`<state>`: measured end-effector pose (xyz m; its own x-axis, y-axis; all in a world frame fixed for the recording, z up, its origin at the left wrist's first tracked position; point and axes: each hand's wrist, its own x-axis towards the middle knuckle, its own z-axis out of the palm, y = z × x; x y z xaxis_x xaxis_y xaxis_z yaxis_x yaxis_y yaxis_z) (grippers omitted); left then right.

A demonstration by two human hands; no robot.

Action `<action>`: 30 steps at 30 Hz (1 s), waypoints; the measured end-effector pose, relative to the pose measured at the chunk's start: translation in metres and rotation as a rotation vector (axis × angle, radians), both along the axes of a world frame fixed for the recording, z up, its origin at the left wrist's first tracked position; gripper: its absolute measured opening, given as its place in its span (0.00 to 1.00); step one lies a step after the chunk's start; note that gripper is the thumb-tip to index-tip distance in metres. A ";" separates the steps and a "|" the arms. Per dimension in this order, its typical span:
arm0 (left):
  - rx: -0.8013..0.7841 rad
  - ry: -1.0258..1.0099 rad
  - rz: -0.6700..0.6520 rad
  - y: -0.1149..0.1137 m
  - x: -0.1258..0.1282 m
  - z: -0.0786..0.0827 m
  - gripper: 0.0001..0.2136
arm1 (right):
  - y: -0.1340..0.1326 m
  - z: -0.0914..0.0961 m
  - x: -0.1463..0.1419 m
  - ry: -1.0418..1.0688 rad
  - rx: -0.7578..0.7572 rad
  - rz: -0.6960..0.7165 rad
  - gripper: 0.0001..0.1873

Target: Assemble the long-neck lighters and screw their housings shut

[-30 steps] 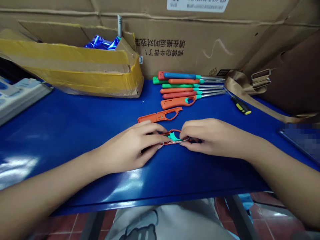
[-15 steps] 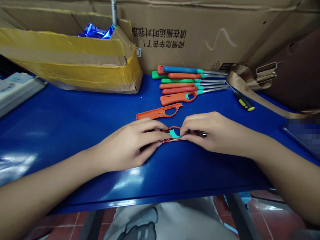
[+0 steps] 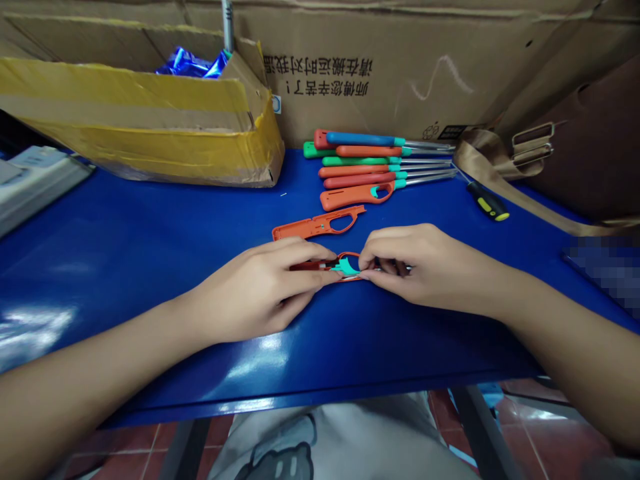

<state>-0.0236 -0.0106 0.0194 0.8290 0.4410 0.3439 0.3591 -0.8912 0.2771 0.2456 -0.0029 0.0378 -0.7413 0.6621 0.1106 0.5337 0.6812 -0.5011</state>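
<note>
Between my hands on the blue table lies an opened orange lighter body (image 3: 349, 255), with a turquoise trigger (image 3: 349, 267) inside it. My left hand (image 3: 273, 280) grips the body's left part, thumb and fingertips at the trigger's edge. At the body's right end, my right hand (image 3: 405, 263) pinches it with thumb and forefinger; a bit of metal shows under the curled fingers. Just beyond is a loose orange half shell (image 3: 320, 225) with its hollow side up. My fingers cover much of the lighter body.
Several long-necked lighters (image 3: 360, 170) lie in a row behind, beside a black-and-yellow screwdriver (image 3: 487, 202) and a brown ribbon (image 3: 500, 177). A taped cardboard box (image 3: 200, 143) stands back left, and a dark flat object (image 3: 600, 280) lies at right.
My left thumb and fingers have shifted slightly along the lighter body, uncovering more of its left inside and the trigger. My right hand stays almost in place.
</note>
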 end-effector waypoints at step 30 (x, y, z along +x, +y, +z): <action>0.096 0.064 0.026 0.000 0.002 -0.001 0.15 | 0.001 0.018 0.013 -0.051 0.038 0.099 0.11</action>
